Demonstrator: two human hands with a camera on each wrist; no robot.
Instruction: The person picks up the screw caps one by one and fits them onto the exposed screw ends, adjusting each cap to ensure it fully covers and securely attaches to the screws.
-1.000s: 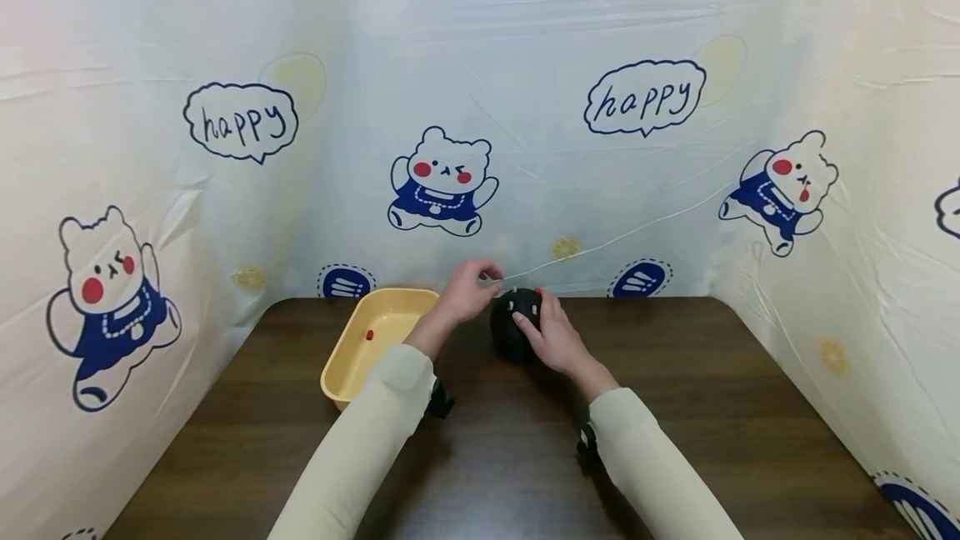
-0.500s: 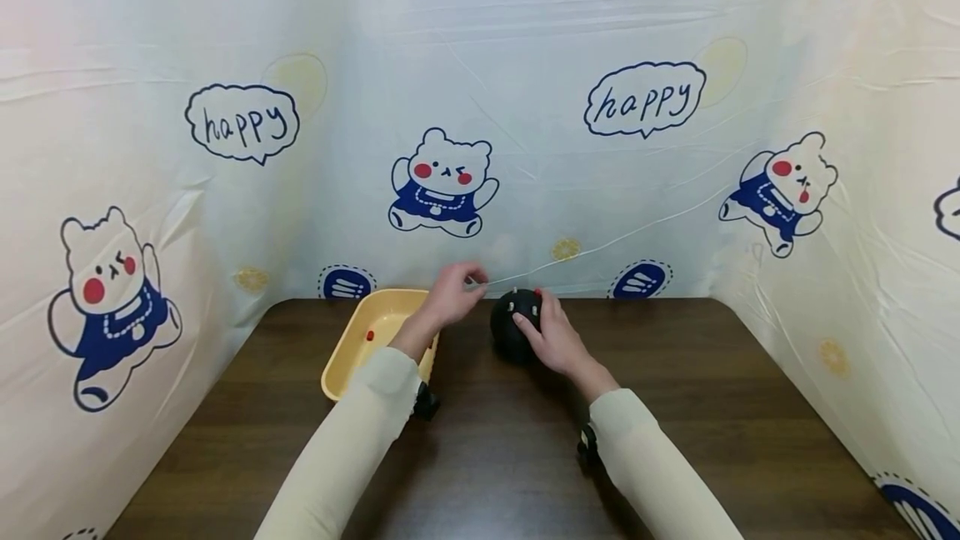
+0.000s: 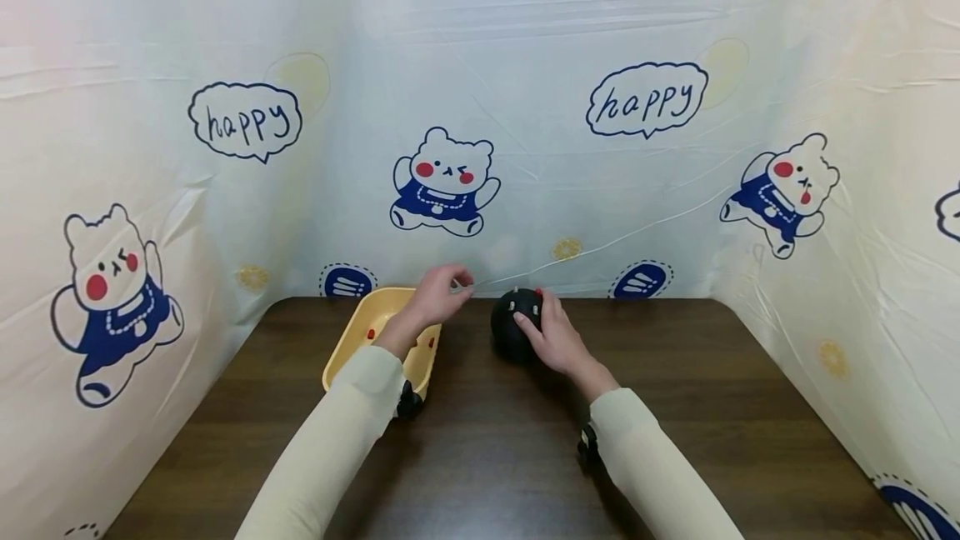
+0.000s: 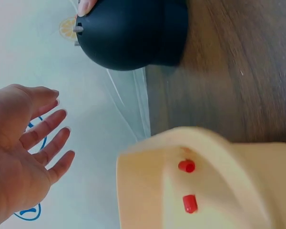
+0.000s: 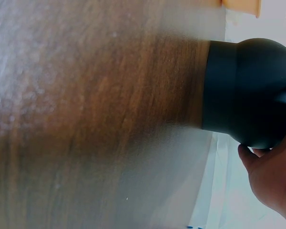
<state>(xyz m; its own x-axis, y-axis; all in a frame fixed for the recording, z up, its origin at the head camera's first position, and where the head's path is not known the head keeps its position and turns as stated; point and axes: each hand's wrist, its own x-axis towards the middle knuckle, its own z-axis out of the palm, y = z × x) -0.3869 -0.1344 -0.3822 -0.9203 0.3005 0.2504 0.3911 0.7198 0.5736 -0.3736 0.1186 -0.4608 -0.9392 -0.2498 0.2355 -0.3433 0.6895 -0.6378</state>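
A black round-topped object (image 3: pixel 510 336) with a wider base stands on the table, with several metal screws (image 4: pixel 77 29) sticking out of its dome. One red cap (image 3: pixel 538 292) shows at its top right, next to the right fingers. My right hand (image 3: pixel 558 340) grips the dome from the right side, thumb across the front. My left hand (image 3: pixel 438 297) hangs above the back right edge of a yellow tray (image 3: pixel 332 365). In the left wrist view its fingers are loosely bent with nothing visible between them. Small red caps (image 4: pixel 187 165) lie inside the tray.
The dark wooden table (image 3: pixel 495 457) ends at a hanging printed cloth (image 3: pixel 525 190) behind and at both sides. The tray stands left of the black object, with a gap of table between them. Both forearms reach in from the front.
My left hand has moved left, away from the black object to above the tray, uncovering a red cap at the tray's right side. The right hand and the black object have stayed put.
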